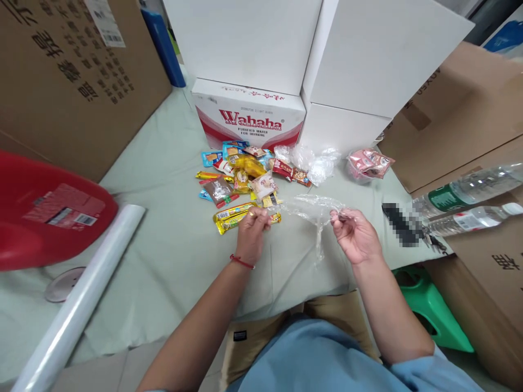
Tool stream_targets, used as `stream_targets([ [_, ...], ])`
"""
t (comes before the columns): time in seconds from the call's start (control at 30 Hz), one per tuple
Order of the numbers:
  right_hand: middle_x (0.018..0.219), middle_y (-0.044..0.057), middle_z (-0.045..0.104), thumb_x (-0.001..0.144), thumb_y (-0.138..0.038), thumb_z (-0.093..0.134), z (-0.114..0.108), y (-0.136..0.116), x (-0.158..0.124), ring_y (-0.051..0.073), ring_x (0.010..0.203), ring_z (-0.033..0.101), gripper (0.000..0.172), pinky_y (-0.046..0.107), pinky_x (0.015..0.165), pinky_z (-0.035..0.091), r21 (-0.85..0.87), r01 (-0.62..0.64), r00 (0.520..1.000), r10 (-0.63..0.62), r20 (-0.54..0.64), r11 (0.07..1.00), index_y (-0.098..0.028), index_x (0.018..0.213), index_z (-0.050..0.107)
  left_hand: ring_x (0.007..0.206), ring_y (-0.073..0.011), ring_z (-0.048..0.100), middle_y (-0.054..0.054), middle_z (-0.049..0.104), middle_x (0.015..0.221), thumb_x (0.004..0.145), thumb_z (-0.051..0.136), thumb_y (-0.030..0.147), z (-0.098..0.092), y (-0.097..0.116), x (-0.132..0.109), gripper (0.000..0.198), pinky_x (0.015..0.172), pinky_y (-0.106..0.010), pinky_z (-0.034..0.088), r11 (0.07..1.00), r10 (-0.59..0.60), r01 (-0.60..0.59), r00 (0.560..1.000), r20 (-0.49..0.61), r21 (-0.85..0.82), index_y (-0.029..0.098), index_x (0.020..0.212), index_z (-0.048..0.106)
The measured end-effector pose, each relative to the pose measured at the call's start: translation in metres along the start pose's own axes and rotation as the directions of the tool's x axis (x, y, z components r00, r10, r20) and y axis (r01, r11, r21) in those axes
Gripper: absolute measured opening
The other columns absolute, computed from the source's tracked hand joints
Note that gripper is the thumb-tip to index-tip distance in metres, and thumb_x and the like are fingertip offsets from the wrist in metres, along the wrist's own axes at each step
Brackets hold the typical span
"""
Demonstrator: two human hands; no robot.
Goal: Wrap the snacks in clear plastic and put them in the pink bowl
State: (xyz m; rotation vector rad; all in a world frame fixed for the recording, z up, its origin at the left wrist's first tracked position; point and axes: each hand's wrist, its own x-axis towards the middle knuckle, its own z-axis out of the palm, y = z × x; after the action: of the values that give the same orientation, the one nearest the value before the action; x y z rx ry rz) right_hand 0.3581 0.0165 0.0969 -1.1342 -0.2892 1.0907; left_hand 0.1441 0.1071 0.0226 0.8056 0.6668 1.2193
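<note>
Plastic bag (314, 204) between hands (254, 228) (354, 237), wrapped snacks (263, 185) beyond

Straight ahead of me I read "Wahaha®" in red on the box (249, 136), with "PURIFIED WATER FOR DRINKING" beneath it. On the carton (77, 117) to my left I make out the large characters "温馨提"; print on the snacks (265, 185) is too small to read.

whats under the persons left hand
Yellow-wrapped snack bars lie beneath the left hand, with one end showing past its right side. The hand covers part of the bars; whether it touches them, and anything else under it, cannot be seen.
</note>
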Motion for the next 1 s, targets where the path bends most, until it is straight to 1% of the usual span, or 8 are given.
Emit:
stream_targets([
  [0.1, 0.072, 0.0, 0.07, 0.068, -0.022, 0.082, 0.014, 0.019, -0.006, 0.013, 0.069, 0.069, 0.019, 0.02, 0.062, 0.064, 0.007, 0.077, 0.996, -0.077, -0.045, 0.997, -0.021, 0.068, 0.063, 0.056, -0.0123, 0.05, -0.003, 0.053, 0.059, 0.089, 0.055, 0.07, 0.0, -0.007, -0.006, 0.063, 0.052, -0.025, 0.039, 0.977, -0.161, 0.126, 0.965, 0.207, 0.171, 0.018, 0.053, 0.056],
  [0.17, 0.072, 0.0, 0.07, 0.07, -0.025, 0.083, 0.024, 0.034, -0.012, 0.013, 0.069, 0.069, 0.021, 0.023, 0.064, 0.065, -0.018, 0.065, 0.998, -0.066, -0.017, 0.998, -0.02, 0.068, 0.063, 0.069, -0.0169, 0.059, -0.007, 0.063, 0.072, 0.083, 0.056, 0.078, 0.001, -0.012, -0.009, 0.064, 0.053, -0.026, 0.043, 0.947, -0.272, 0.211, 0.929, 0.251, 0.243, 0.017, 0.067, 0.068],
  [0.27, 0.075, 0.001, 0.071, 0.071, -0.032, 0.084, 0.037, 0.053, -0.021, 0.013, 0.068, 0.068, 0.025, 0.025, 0.066, 0.065, -0.047, -0.009, 0.999, 0.011, 0.05, 0.999, -0.02, 0.067, 0.063, 0.082, -0.0184, 0.06, -0.006, 0.067, 0.087, 0.073, 0.075, 0.07, 0.004, -0.019, -0.011, 0.054, 0.061, -0.026, 0.049, 0.921, -0.349, 0.29, 0.911, 0.22, 0.261, 0.018, 0.086, 0.074],
  [0.37, 0.074, 0.001, 0.07, 0.07, -0.034, 0.085, 0.043, 0.063, -0.023, 0.013, 0.068, 0.067, 0.026, 0.023, 0.065, 0.064, -0.039, -0.08, 0.993, 0.083, 0.086, 0.996, -0.02, 0.068, 0.063, 0.077, -0.0139, 0.058, -0.002, 0.065, 0.08, 0.07, 0.086, 0.053, 0.006, -0.022, -0.009, 0.04, 0.07, -0.025, 0.049, 0.936, -0.341, 0.313, 0.918, 0.2, 0.16, 0.017, 0.078, 0.071],
  [0.63, 0.07, -0.001, 0.066, 0.068, -0.021, 0.08, -0.01, 0.011, 0.011, 0.006, 0.047, 0.052, 0.019, 0.01, 0.032, 0.041, -0.031, -0.305, 0.943, 0.307, 0.129, 0.952, -0.02, 0.076, 0.063, 0.076, -0.0158, 0.069, 0.001, 0.069, 0.082, 0.065, 0.09, 0.038, 0.001, -0.008, 0.0, 0.04, 0.072, -0.031, 0.056, 0.89, -0.422, 0.427, 0.904, 0.067, -0.16, 0.019, 0.079, 0.057],
  [0.73, 0.074, 0.001, 0.068, 0.07, -0.022, 0.081, -0.031, -0.003, 0.021, 0.007, 0.05, 0.053, 0.018, 0.011, 0.033, 0.045, 0.003, -0.278, 0.953, 0.275, 0.127, 0.961, -0.019, 0.079, 0.065, 0.069, -0.0145, 0.069, 0.002, 0.069, 0.079, 0.065, 0.089, 0.039, 0.0, -0.007, 0.0, 0.044, 0.068, -0.031, 0.057, 0.88, -0.439, 0.443, 0.896, 0.06, -0.173, 0.02, 0.083, 0.054],
  [0.87, 0.094, 0.01, 0.075, 0.075, -0.043, 0.084, -0.033, 0.014, 0.016, 0.013, 0.068, 0.067, 0.032, 0.02, 0.053, 0.061, 0.038, -0.217, 0.976, 0.217, -0.009, 0.975, -0.018, 0.088, 0.068, 0.067, -0.0147, 0.07, 0.001, 0.07, 0.079, 0.065, 0.089, 0.043, 0.001, -0.01, -0.001, 0.048, 0.066, -0.031, 0.058, 0.892, -0.427, 0.429, 0.903, 0.049, -0.144, 0.02, 0.084, 0.052],
  [1.0, 0.099, 0.01, 0.076, 0.076, -0.059, 0.08, -0.016, 0.044, 0.001, 0.014, 0.069, 0.067, 0.046, 0.023, 0.05, 0.057, -0.056, -0.284, 0.959, 0.282, -0.032, 0.957, -0.019, 0.097, 0.069, 0.07, -0.0147, 0.07, 0.0, 0.069, 0.081, 0.067, 0.088, 0.042, 0.003, -0.014, -0.003, 0.046, 0.069, -0.031, 0.058, 0.906, -0.408, 0.413, 0.911, 0.067, -0.091, 0.02, 0.084, 0.052],
])
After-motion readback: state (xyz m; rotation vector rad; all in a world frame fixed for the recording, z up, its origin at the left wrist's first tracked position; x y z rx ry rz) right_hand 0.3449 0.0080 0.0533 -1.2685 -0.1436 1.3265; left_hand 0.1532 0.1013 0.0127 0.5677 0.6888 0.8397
